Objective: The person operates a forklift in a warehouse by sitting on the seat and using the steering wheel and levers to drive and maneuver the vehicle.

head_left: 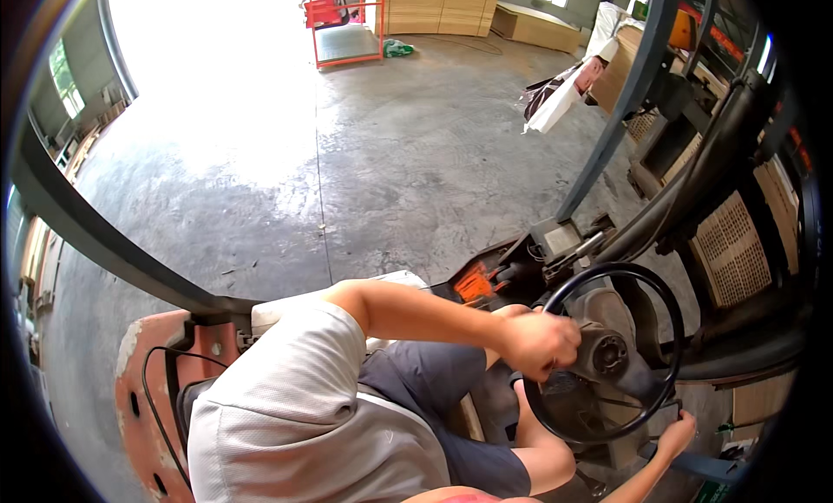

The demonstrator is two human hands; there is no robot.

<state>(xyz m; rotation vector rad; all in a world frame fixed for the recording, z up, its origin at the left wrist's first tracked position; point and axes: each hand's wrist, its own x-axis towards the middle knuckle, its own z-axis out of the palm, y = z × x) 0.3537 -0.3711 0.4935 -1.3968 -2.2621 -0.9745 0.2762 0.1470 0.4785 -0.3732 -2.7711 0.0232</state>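
I sit in a forklift, in a pale shirt and dark shorts. My left hand is closed at the left side of the black steering wheel, its fingers curled over the rim; whether a knob is under the palm is hidden. Past the wheel's lower right edge, my right hand is curled beside a dark part near a blue-grey bar. What its fingers hold is too small to make out. Behind the wheel stands the worn grey steering column.
The forklift's mast and a slanting grey post rise at right. An orange object lies near the footwell. Across the concrete floor are an orange-framed cart, stacked boards and a white wrapped bundle.
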